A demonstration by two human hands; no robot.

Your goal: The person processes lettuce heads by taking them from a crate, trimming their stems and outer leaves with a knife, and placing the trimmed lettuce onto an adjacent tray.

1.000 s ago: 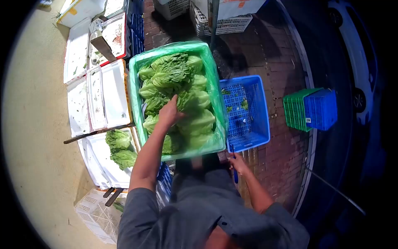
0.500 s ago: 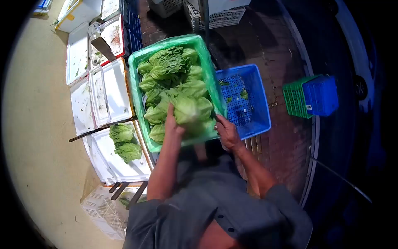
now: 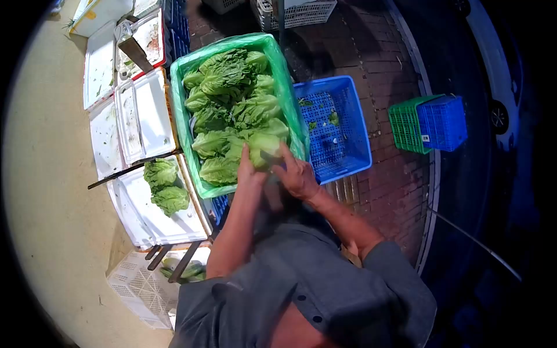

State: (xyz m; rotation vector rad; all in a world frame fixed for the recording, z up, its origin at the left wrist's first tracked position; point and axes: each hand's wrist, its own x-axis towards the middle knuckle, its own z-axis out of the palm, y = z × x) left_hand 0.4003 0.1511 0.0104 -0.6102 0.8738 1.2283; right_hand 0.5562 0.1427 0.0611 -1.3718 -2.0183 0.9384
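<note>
While the left hand (image 3: 250,171) is closed on the lower end of a pale lettuce head (image 3: 264,144), the right hand (image 3: 299,178) meets it from the other side with bent fingers; whether these clasp the small dark object (image 3: 268,157) between the hands cannot be told. Just beyond the grip, further lettuces (image 3: 226,72) fill a container lined with green plastic (image 3: 220,42). Right of the grip stands a blue crate (image 3: 357,158) holding leaf scraps (image 3: 333,119); left of it, two lettuces (image 3: 170,200) lie on a white tray (image 3: 130,203). Well apart, farther right, a green basket (image 3: 406,124) adjoins a blue basket (image 3: 445,124).
</note>
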